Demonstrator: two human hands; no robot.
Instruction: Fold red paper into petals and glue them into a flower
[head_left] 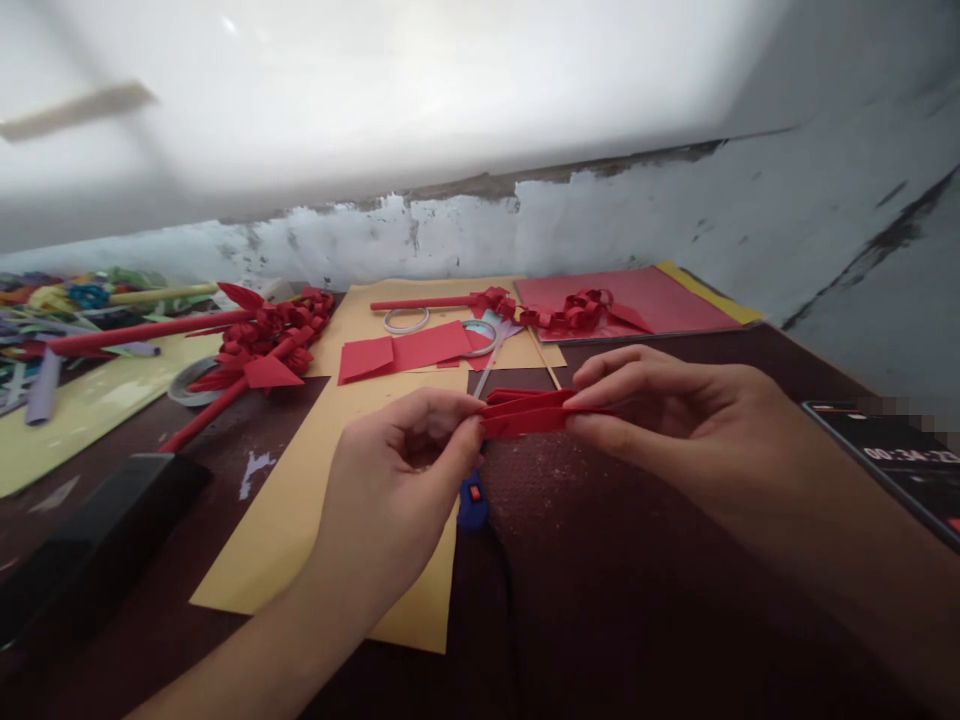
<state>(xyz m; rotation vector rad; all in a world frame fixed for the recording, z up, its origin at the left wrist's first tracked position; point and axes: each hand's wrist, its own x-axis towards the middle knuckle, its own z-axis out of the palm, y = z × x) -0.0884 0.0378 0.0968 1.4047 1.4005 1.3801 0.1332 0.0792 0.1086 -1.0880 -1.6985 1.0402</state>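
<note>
A folded red paper strip (525, 415) is stretched level between my two hands, just above the dark table. Its layers part slightly along the upper edge. My left hand (409, 455) pinches the left end between thumb and fingertips. At the other end, the thumb and fingers of my right hand (652, 410) are closed on the paper. Below the strip lies a blue tool with a red switch (474, 500), partly hidden, with a dark cord running towards me. A tan paper sheet (300, 540) lies under my left forearm.
Red paper flowers on stems (274, 335) lie at left, beside a tape roll (193, 385) and a black box (112, 540). Behind my hands are red paper pieces (427, 348) and a red curled paper chain (577, 310). A phone (892, 460) lies at right.
</note>
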